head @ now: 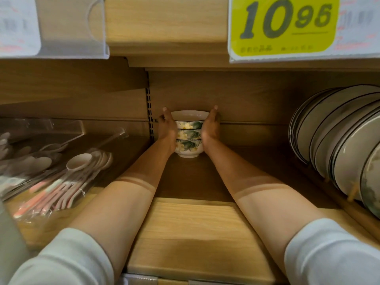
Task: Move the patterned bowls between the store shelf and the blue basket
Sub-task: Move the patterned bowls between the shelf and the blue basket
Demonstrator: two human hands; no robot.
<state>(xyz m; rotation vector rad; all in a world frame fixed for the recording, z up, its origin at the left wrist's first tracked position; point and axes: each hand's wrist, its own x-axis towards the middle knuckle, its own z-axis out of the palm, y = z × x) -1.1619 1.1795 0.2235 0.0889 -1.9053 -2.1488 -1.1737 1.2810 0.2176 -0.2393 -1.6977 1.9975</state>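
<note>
Patterned bowls (189, 134) sit in one stack deep on the store shelf (185, 182), close to its back wall. The left grip (167, 128) and right grip (210, 128) clasp the stack's opposite sides. Plates (339, 140) stand on edge at right, and spoons (72, 171) lie at left.

- Shelf board (185, 177) is lying bare midway.
- Racked plates (339, 140) are crowding the right.
- Packaged spoons (67, 182) are blocking the left.
- Upper shelf (164, 27) is overhanging.
</note>
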